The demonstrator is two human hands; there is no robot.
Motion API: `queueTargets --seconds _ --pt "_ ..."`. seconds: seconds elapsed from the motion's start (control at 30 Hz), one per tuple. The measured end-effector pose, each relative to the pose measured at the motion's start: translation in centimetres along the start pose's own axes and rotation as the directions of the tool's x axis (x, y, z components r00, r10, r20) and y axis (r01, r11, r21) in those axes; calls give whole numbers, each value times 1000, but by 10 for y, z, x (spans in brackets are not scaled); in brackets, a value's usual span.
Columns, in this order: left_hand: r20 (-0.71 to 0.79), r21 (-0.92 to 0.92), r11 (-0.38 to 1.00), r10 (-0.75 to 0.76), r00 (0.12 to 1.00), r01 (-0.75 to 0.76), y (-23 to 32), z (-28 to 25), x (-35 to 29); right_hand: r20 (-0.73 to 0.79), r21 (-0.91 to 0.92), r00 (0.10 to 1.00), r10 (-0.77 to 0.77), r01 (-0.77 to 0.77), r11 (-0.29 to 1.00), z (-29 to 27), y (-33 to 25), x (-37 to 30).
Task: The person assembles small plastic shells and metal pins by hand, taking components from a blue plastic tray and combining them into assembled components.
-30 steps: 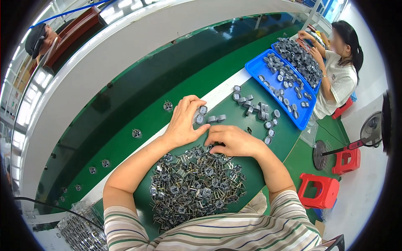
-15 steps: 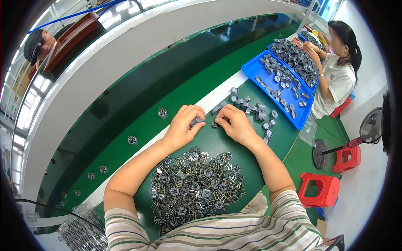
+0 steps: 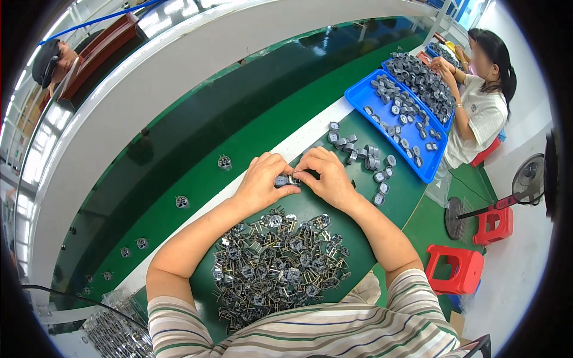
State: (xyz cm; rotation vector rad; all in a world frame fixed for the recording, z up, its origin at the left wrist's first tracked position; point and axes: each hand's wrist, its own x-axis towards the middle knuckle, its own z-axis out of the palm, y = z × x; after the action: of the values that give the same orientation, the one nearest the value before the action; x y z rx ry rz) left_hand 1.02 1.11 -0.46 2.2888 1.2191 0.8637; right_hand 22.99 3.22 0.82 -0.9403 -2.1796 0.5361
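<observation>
Two hands are meeting over the green work mat (image 3: 310, 206): your left hand (image 3: 261, 183) is pinching a small round grey part (image 3: 283, 180) between thumb and fingertips, and your right hand (image 3: 325, 177) is closing its fingers (image 3: 304, 172) on the same part from the other side, thumb and forefinger pressed together at its edge. You are holding the part just above the mat, a little beyond the middle of the work area, with both wrists resting low. Nearer to your body, a big heap of pinned metal-and-grey components (image 3: 277, 262) is lying spread across the mat, touching neither hand. Beyond your right hand, a loose scatter of round grey pieces (image 3: 364, 158) is sitting on the mat, running toward a blue tray (image 3: 358, 98) that is holding more of them. Behind the mat, a white strip is edging a dark green conveyor belt (image 3: 197, 137), which is carrying single parts (image 3: 224, 161) spaced well apart. At the far right, another person in a white shirt (image 3: 483, 110) is working at a second blue tray piled with grey parts (image 3: 421, 77). Red plastic stools (image 3: 456, 268) and a floor fan (image 3: 528, 182) are standing on the green floor to your right.
</observation>
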Motion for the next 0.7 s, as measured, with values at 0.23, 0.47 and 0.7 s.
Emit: queueTargets --seconds 0.23,0.47,0.7 --pt "-15 -8 1000 13 1000 -13 0 1 0 53 -151 998 -17 25 988 -1 -7 0" --pt "-25 -20 999 -39 999 38 2 3 -1 13 -226 999 -32 34 974 3 -13 -3" --pt "-6 -100 992 -78 997 77 7 -6 4 -196 -14 979 63 -66 998 -18 -1 2"
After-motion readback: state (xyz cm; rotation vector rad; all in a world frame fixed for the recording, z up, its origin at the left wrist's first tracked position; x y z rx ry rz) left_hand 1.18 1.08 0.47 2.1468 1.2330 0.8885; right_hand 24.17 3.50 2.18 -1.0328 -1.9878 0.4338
